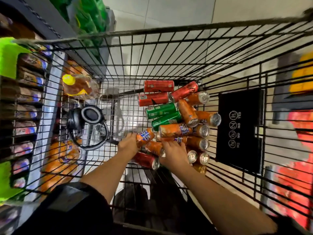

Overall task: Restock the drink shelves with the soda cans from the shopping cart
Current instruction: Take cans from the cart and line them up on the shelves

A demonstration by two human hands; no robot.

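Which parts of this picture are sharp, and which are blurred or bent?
Head view: the cans and both hands, left hand and right hand, are fairly sharp; the shelves at the edges are smeared; the cart wires bow outward from wide-angle distortion.

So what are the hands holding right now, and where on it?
The left hand grips an orange can around one end. The right hand rests on the can pile; whether it holds one cannot be told.
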